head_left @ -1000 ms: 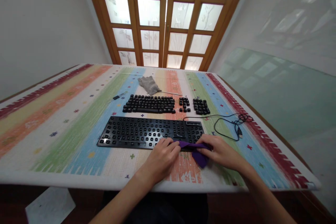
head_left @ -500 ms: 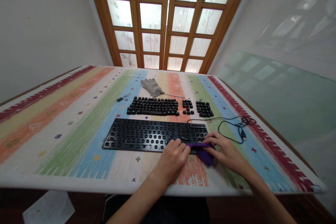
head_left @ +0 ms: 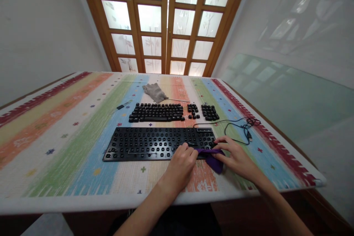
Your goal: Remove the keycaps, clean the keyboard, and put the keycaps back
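A purple cloth [head_left: 214,163] stretches in a twisted strip between my two hands, over the lower right part of a black keyboard base [head_left: 149,143] with its keycaps off. My left hand [head_left: 183,162] is closed on the strip's left end, at the keyboard's front edge. My right hand [head_left: 233,154] pinches the other end, and a loose flap of cloth hangs below its fingers. Behind the base lie the removed black keycaps [head_left: 159,112], set out in keyboard order, with a smaller group [head_left: 193,108] and a number-pad group [head_left: 209,112] to the right.
A grey cloth [head_left: 155,92] lies behind the keycaps beside a thin rod [head_left: 178,100]. Left of them is a small black-ended tool [head_left: 120,107]. The coiled USB cable [head_left: 247,125] lies at right on the striped tablecloth [head_left: 83,143]. Wooden glazed doors [head_left: 166,37] stand beyond.
The camera view has shifted slightly, so the scene sits a little further left. Both hands keep hold of the purple cloth, and the strip between them looks slightly longer.
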### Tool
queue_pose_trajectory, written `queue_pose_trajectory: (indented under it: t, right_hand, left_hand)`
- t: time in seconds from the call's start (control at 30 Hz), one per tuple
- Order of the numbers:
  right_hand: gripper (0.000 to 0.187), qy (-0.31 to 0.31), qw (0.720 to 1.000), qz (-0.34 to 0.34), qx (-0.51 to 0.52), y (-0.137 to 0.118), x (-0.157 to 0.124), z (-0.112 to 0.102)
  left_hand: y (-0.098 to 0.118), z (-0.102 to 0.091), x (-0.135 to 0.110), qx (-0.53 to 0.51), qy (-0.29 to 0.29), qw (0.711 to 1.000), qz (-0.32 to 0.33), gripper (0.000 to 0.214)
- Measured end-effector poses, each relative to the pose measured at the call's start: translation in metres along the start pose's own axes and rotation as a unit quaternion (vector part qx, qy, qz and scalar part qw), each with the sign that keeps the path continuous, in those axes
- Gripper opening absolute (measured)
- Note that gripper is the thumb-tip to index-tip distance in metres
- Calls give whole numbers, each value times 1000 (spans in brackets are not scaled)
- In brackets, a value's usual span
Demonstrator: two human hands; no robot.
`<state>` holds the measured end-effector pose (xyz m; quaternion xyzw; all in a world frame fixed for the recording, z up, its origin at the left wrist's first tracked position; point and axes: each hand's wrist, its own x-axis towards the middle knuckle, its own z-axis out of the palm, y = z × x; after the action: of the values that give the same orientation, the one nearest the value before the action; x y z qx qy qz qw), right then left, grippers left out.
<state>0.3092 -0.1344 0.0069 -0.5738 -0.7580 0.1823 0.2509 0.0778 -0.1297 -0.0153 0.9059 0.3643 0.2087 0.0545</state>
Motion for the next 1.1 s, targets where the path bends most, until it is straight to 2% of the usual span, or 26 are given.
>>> queue_pose_trajectory:
  t: [0.27,0.53,0.63,0.9,1.1]
  right_hand:
    - [17,21,1000,5,-12,-2,-2,0]
    - [15,41,997,38,44,12,-3,-3]
    - [15,50,993,74,83,20,-4,-4]
    - [20,98,963,168,187,30,-5,1]
    - [14,148,910,233,310,31,-5,7]
  left_hand:
    - [11,6,0,73,-7,997,24,14]
    - [19,10,7,81,-14,996,22,14]
    - [24,14,7,74,-17,996,36,13]
    - [38,22,7,104,-22,994,29,19]
    - [46,31,14,112,-9,993,47,21]
